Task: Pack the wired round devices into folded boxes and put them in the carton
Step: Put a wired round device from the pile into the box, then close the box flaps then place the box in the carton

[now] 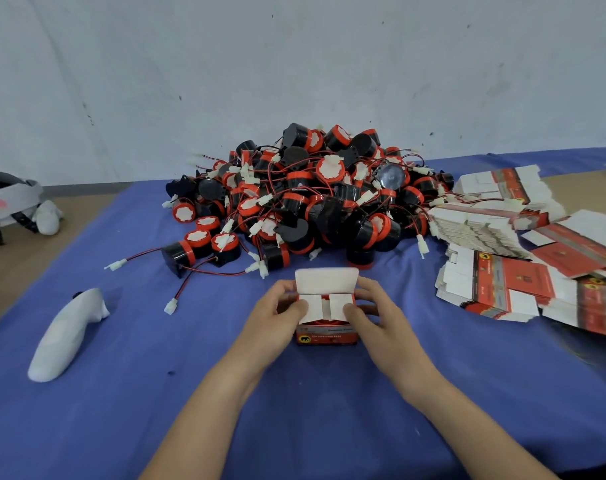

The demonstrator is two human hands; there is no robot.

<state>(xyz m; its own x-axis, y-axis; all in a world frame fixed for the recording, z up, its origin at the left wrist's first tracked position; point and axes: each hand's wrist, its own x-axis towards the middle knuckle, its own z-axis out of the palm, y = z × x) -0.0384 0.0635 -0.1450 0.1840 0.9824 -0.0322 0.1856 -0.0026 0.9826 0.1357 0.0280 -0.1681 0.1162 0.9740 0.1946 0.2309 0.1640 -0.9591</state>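
A small red and white folded box (327,336) stands on the blue cloth at the centre, its top lid flap upright. My left hand (275,317) grips its left side, thumb pressing the left inner flap down. On the other side my right hand (374,313) grips the box, thumb on the right inner flap. Red shows between the two flaps, from a device inside. Behind the box lies a big pile of black and red round devices (312,195) with red-black wires and white plugs. No carton is in view.
Stacks of flat unfolded boxes (502,237) spread over the right side of the blue cloth (156,393). A white controller-shaped object (66,336) lies at left. A white headset (7,199) sits at the far left edge. A pale wall rises behind.
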